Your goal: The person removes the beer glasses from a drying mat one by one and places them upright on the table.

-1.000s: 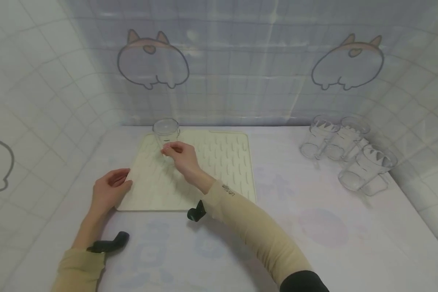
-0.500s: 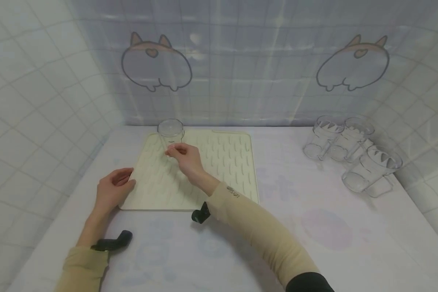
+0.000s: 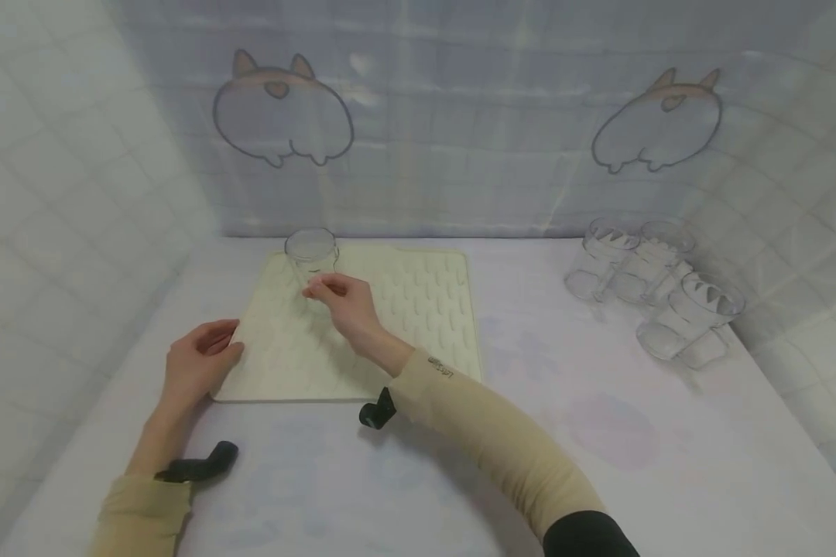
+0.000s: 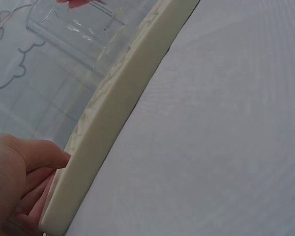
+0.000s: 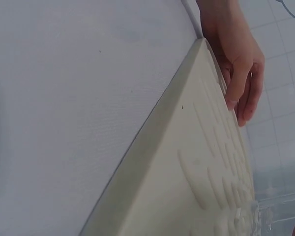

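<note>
My right hand (image 3: 351,309) pinches a clear glass mug (image 3: 311,246) low on its near side, probably by the handle, which the fingers hide. The mug is over the back left corner of a cream ridged drying mat (image 3: 418,309). Whether its base touches the mat is unclear. At the mat's left edge lies my left hand (image 3: 198,360), its thumb and loosely bent fingers touching the rim. In the left wrist view the thumb (image 4: 49,155) meets the mat's side, and part of the mug (image 4: 71,37) shows above. Only a sliver of the mug (image 5: 265,216) appears in the right wrist view.
Several glass mugs stand at the back right: a pair close together (image 3: 602,259) and another nearer (image 3: 693,317), with white jagged shapes showing in them. A patterned curtain (image 3: 460,155) hangs behind the white table (image 3: 564,480). Tiled sheeting (image 3: 63,232) rises at both sides.
The whole view has shifted slightly with the head, right and then back left. Both hands, the mug and the mat keep nearly the same places relative to one another.
</note>
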Demonstrator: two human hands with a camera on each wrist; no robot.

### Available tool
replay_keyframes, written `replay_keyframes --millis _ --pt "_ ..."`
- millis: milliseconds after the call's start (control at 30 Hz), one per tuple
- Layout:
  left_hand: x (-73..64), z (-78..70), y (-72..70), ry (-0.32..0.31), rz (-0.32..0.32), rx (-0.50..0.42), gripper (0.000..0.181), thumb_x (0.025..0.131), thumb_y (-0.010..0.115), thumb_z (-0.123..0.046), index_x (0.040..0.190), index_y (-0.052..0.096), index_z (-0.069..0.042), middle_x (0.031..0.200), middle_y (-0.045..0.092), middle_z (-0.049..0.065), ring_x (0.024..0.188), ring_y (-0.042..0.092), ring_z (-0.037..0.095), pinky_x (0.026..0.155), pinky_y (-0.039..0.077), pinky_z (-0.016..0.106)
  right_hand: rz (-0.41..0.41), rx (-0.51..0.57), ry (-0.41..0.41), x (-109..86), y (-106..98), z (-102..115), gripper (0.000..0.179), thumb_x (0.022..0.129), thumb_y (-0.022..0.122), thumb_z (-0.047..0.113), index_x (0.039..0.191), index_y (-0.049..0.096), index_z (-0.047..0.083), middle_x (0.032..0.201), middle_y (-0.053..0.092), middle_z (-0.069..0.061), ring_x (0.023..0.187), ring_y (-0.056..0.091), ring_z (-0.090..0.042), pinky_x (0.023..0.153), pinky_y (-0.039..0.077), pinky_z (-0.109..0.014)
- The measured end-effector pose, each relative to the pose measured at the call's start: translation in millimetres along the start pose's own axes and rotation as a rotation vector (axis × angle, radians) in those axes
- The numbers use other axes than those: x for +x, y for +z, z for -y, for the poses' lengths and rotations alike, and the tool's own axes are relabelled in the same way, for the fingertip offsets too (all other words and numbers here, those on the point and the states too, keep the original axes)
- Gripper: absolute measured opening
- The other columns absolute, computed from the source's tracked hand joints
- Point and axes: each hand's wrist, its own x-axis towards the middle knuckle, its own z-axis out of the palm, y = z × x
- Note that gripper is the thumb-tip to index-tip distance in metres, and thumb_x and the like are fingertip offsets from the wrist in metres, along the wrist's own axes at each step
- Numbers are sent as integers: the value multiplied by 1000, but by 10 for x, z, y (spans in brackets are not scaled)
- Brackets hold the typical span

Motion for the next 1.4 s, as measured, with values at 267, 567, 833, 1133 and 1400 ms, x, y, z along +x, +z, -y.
replay_keyframes --millis 267,567,833,1133,1400 --pt "6 1 -19 24 5 -4 53 88 62 -37 132 51 -9 129 56 15 115 56 31 80 49 10 23 -39 -27 -43 -66 50 26 93 59 25 108 68 6 96 71 -1 93 63 -4 94 45 -23" --pt "17 -26 -35 44 -1 -17 51 89 62 -33 131 52 -6 128 56 16 115 55 32 80 46 6 44 -63 -33 -188 -181 260 27 95 55 19 111 64 -2 105 69 -13 102 62 -19 95 45 -24" --pt "37 -59 -56 52 -4 -13 50 88 63 -31 130 52 -5 127 57 16 115 56 31 79 45 3 45 -80 -32 -320 -270 425 27 95 54 17 111 63 -3 105 68 -15 103 62 -17 97 44 -25" --pt "42 -16 -29 46 -4 -10 51 88 63 -33 130 52 -6 128 56 16 114 56 32 79 48 7 30 -55 -54 -326 -396 316 23 94 57 18 107 66 2 102 70 -11 100 63 -13 96 45 -27" --pt "27 5 -5 21 -15 9 52 88 61 -39 130 53 -10 127 57 12 114 57 28 77 44 1 34 -55 -92 -353 -518 157 26 93 58 26 107 67 6 97 70 -2 99 63 -11 96 46 -27"
